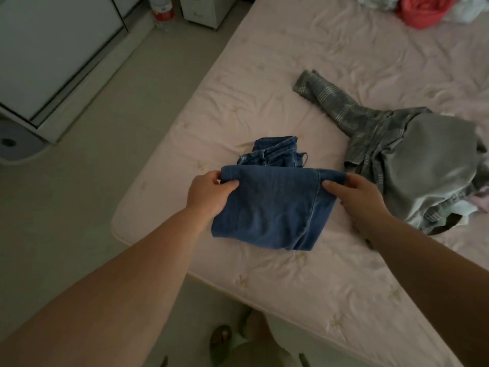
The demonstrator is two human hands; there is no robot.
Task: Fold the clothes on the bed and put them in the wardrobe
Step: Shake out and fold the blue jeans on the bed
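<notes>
Blue jeans (272, 205) lie partly folded near the corner of the pink bed (264, 83), their waistband end showing beyond the fold. My left hand (209, 193) pinches the left end of the folded edge, thumb on top. My right hand (354, 196) pinches the right end the same way. A grey plaid garment (352, 115) lies to the right with a plain grey garment (434, 165) heaped on it.
A red and white pile of clothes (423, 9) sits at the bed's far right. A white wardrobe (50, 54) stands at the left across the tiled floor, a small white drawer unit (206, 9) beyond it. My sandalled feet (222, 343) stand at the bed's edge.
</notes>
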